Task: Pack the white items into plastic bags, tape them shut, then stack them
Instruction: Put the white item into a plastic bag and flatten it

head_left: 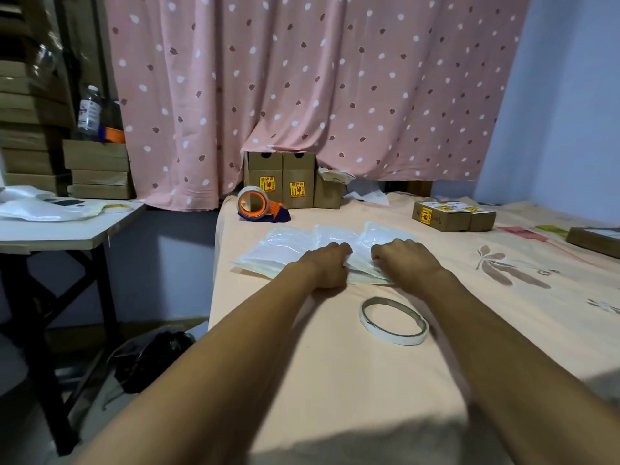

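Plastic bags (322,245), two hands (330,265) (404,260), one tape ring (394,320)

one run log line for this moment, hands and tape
left hand: closed on clear plastic bags | right hand: closed on same bags | thin white tape ring: untouched, nearer on peach cloth | stage: bagging

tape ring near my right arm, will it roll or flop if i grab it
The tape ring lies flat on the bedsheet, so it probably won't roll unless stood on edge. It looks thin and narrow, likely light and slightly bendy when pinched. The soft sheet should keep it from sliding.
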